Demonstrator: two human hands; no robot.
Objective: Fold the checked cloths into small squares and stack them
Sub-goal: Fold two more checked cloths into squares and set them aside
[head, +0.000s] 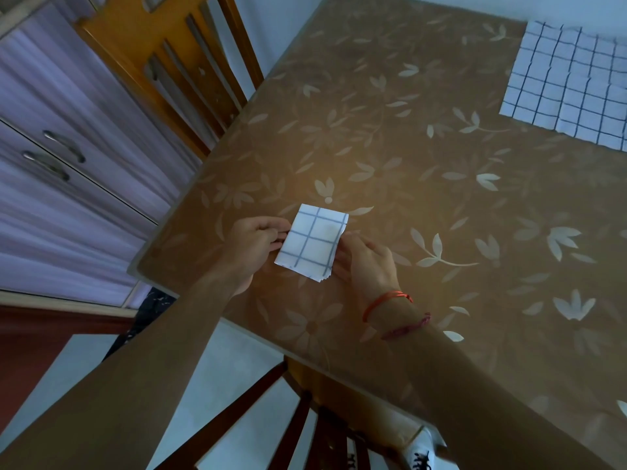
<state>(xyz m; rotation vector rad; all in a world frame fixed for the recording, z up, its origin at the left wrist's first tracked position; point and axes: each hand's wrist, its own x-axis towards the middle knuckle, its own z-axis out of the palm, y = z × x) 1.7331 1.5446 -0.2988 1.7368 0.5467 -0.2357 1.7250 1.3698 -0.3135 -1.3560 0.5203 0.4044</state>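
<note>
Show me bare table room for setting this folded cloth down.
Bare table lies between the folded cloth and the spread checked cloth, and rightward past the right hand. Crowded only at the near edge, around the left hand.

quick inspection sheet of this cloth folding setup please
surface: table with brown leaf-patterned cover
job's things: folded cloth, small checked square near the table's left corner; unfolded cloth flat at the far right, partly out of frame
clutter: nothing seen
grippers: left hand pinches the folded cloth's left edge; right hand holds its right edge, red bands on that wrist
cables: nothing seen
surroundings: wooden chair beyond the table, second chair at its near edge, drawers on the left
</note>
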